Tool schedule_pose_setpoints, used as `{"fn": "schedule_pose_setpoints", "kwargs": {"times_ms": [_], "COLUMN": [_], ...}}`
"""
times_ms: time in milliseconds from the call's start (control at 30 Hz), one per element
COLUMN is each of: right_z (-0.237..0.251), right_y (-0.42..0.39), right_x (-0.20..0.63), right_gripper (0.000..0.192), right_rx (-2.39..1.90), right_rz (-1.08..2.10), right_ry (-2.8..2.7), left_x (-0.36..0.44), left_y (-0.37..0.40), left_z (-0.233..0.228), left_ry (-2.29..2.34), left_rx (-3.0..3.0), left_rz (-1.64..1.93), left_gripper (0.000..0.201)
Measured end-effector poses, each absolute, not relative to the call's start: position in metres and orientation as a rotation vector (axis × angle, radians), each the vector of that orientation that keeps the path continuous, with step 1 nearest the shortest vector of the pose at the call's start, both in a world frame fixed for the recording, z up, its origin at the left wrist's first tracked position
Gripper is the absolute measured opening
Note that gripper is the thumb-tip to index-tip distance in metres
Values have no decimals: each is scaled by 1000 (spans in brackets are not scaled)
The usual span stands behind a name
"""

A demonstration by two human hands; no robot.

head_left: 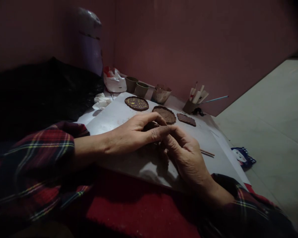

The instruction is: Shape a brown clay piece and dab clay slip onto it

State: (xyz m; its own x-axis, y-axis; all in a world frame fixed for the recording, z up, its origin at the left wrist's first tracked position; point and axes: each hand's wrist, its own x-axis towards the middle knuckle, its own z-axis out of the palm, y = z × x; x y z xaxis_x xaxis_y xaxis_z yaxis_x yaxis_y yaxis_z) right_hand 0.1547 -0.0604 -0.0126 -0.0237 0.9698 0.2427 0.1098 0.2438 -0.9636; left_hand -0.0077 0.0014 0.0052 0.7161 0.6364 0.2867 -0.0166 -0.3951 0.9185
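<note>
My left hand point(135, 132) reaches in over the white board point(106, 120), its thumb and fingers bent together and its fingertips meeting those of my right hand point(187, 153). Between and below the fingers shows a piece of dark brown clay point(165, 157) with a rough, uneven edge, pinched by both hands above the board. Most of it is hidden behind the hands. Just beyond lies a round brown clay slab point(165, 115) with a raised rim. To its left is an oval slab point(136, 103) with yellow dots, and to its right a small rectangular slab point(186, 119).
Two thin sticks point(208, 153) lie right of my right hand. Along the wall stand two cups point(142, 90), a stained container point(161, 94) and a holder point(189, 107) with tools. Crumpled tissue point(101, 101) and a black plastic bag point(52, 89) are at left.
</note>
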Motion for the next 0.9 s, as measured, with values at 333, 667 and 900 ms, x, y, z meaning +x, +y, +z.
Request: {"fn": "schedule_pose_setpoints", "kwargs": {"times_ms": [333,667,900], "right_z": [-18,-20,-21], "right_y": [-63,-63,-64], "right_x": [153,153,154], "right_gripper": [21,19,18], "right_rx": [-1201,-1265,-1294], "right_rz": [787,653,643], "right_ry": [-1500,-1559,-1569], "left_x": [-5,-5,-5], "left_y": [-2,-1,-1], "left_z": [3,2,2], "left_ry": [520,496,482], "left_rx": [1774,1787,1801], "left_rz": [680,702,671], "left_gripper": [31,29,30]}}
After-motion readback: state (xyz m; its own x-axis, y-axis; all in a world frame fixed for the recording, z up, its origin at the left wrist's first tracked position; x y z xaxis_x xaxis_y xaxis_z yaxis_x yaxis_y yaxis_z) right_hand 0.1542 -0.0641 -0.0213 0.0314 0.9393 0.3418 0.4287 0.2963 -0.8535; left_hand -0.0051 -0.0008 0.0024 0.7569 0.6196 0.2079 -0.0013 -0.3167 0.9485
